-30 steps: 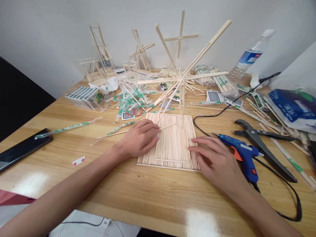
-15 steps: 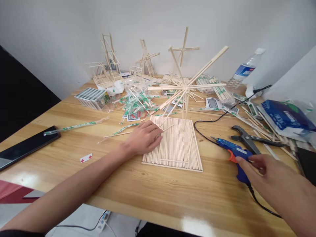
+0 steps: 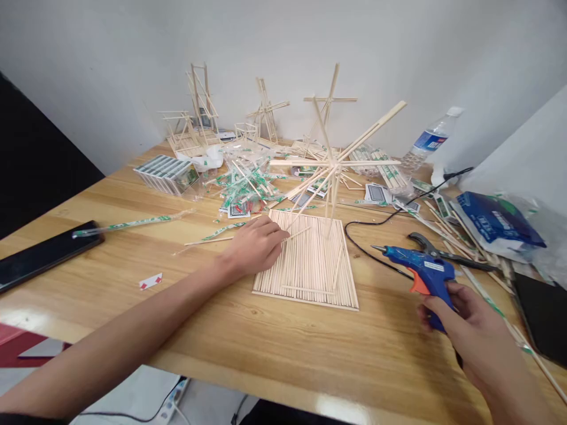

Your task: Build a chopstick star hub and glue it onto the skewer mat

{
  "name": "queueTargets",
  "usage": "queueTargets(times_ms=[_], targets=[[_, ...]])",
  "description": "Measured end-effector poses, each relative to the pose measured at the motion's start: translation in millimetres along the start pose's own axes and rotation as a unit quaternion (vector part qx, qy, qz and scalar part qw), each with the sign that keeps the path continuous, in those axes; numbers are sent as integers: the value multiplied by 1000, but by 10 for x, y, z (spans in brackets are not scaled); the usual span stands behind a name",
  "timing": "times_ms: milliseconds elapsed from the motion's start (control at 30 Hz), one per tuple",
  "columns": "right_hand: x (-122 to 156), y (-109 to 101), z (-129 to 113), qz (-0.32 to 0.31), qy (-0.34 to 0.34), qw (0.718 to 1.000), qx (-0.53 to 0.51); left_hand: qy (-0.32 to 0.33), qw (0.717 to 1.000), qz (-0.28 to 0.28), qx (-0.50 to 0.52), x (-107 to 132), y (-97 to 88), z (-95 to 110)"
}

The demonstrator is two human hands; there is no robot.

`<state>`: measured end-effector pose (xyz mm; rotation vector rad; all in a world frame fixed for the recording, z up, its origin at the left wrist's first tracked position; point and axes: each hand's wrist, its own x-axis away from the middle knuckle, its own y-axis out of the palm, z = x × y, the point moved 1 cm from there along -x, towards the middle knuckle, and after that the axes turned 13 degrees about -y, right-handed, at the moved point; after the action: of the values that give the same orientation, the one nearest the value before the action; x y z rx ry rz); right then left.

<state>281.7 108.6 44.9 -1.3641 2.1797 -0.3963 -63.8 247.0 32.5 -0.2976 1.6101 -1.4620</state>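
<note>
Right hand (image 3: 465, 324) wrapped the grip of a blue hot glue gun (image 3: 420, 262); left hand (image 3: 252, 245), fingers slightly spread, lay on the edge of a square stick mat (image 3: 310, 265) bearing an upright spoked stick frame (image 3: 332, 165), on a wooden table (image 3: 287, 348).

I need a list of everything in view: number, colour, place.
Glue gun: one, blue and orange, right hand.
Stick mat: one, pale wood, table middle.
Spoked stick frame: one, pale wood, on mat.
Stick models: several, pale wood, far table edge.
Water bottle: one, clear and blue, far right.
Cutters: one, black, behind glue gun.
Plastic bag: one, blue, right.
Phone or tablet: one, black, left.
Left hand: one, resting on mat.
Right hand: one, holding glue gun.
</note>
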Motion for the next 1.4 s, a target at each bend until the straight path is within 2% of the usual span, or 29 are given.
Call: queueTargets(times_ms=[67,133,200,367,433,633,900,1133,1267,1400], targets=[[-1,83,-116,-24,82,987,-133,-3,1000,-11,2,1,-3,10],[-51,166,-203,-54,129,969,-204,-4,1000,-16,4,3,-7,22],[-139,241,-257,-88,122,963,-222,-7,1000,-19,7,5,-8,30],[-311,385,-263,-194,46,958,-206,-16,1000,-20,18,6,-2,35],[-328,409,-227,-209,25,960,-182,-19,999,-20,26,6,-1,36],[-287,366,-97,-194,-56,979,-26,-21,999,-14,40,4,-10,46],[-215,331,-46,-216,-181,954,101,-16,999,-20,43,-12,-30,52],[-145,360,-82,-213,-168,955,119,-20,999,-32,39,-12,-45,62],[-105,398,-137,-183,-155,962,132,-21,998,-32,41,-16,-47,62],[-114,421,-104,-180,-192,957,125,-22,998,-30,44,-16,-37,59]])
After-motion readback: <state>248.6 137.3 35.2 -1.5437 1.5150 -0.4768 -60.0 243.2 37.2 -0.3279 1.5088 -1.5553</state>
